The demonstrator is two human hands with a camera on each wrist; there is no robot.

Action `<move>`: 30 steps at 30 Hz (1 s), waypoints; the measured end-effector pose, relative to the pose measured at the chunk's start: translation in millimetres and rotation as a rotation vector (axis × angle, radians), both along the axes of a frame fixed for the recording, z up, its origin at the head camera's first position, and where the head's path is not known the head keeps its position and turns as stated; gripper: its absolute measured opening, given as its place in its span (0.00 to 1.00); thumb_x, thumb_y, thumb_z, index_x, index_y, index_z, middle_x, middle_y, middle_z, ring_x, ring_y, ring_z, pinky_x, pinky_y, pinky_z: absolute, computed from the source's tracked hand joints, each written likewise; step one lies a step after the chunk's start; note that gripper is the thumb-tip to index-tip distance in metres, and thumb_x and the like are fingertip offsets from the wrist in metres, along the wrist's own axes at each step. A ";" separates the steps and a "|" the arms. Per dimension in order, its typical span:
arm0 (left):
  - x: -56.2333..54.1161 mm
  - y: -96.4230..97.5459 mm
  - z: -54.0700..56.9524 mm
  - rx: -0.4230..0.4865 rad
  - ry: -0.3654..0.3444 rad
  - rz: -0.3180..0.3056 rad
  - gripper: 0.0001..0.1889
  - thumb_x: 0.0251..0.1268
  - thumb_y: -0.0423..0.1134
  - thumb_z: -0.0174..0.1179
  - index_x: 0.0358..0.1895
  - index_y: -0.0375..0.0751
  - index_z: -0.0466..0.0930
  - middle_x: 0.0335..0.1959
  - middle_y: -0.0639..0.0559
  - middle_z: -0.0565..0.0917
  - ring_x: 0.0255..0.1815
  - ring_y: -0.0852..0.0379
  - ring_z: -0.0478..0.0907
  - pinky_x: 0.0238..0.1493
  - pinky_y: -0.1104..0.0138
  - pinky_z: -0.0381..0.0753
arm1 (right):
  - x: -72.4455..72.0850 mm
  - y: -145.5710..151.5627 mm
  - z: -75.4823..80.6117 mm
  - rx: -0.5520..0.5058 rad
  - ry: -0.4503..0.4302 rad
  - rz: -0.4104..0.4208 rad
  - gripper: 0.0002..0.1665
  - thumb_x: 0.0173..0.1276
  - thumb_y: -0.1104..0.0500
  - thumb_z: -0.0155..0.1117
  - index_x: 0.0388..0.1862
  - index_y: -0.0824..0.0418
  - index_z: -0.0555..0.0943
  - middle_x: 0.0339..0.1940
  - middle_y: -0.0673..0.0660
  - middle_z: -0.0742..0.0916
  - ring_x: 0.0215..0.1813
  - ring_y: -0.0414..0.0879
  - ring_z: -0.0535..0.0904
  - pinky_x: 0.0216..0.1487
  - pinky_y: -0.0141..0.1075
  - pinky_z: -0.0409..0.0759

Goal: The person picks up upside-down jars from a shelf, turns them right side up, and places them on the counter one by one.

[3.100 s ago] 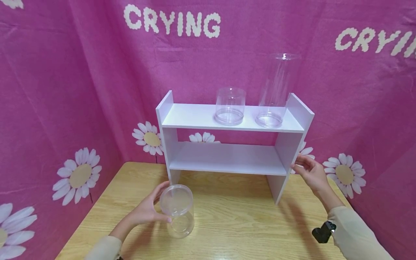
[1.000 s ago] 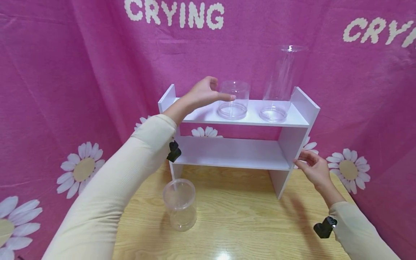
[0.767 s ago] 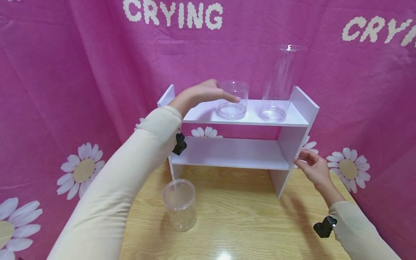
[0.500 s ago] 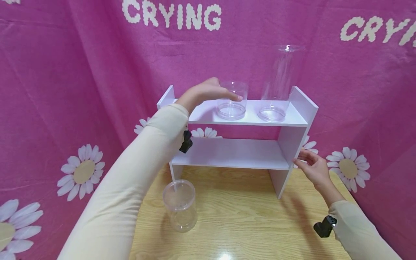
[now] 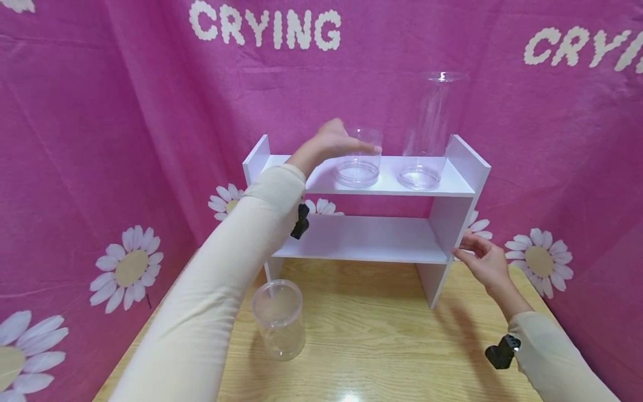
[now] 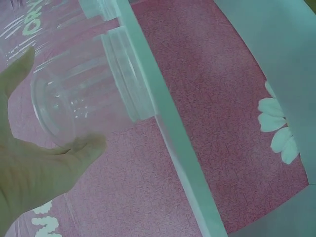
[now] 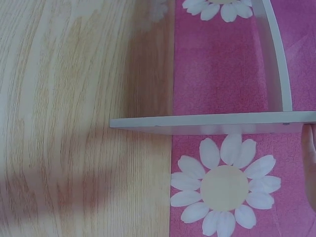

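Note:
On the top board of a white two-tier shelf [image 5: 366, 240] stands a short clear plastic jar [image 5: 358, 176]. My left hand [image 5: 339, 142] reaches around it from the left, its thumb straight across the front near the top. In the left wrist view, thumb and fingers spread wide at either side of that jar, which stays upright on the board; part of it is hidden behind the hand. My right hand [image 5: 484, 265] rests its fingertips against the outer face of the shelf's right side panel, the thumb right at the front edge.
To the right on the same board rises a tall clear cylinder [image 5: 427, 128]. Another clear jar [image 5: 281, 335] stands upright on the wooden table [image 5: 361, 329], in front of the shelf's left leg. A pink curtain [image 5: 166, 111] with daisies hangs behind and at the sides.
My left hand has left the jar on the table, risen to the top board, and moved rightward around the short jar. The right hand keeps its place at the side panel.

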State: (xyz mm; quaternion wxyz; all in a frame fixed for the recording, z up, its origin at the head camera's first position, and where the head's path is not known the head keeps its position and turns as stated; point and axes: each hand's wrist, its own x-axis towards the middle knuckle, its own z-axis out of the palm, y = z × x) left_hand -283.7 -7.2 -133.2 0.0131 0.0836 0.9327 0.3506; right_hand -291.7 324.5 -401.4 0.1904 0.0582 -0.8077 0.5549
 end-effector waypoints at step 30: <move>-19.2 -21.4 -11.5 0.089 0.103 -0.047 0.46 0.48 0.58 0.70 0.70 0.42 0.62 0.68 0.50 0.71 0.65 0.57 0.69 0.66 0.66 0.74 | -2.6 7.6 -2.5 -0.149 0.018 0.141 0.21 0.60 0.70 0.67 0.38 0.41 0.81 0.30 0.31 0.86 0.35 0.23 0.81 0.36 0.16 0.79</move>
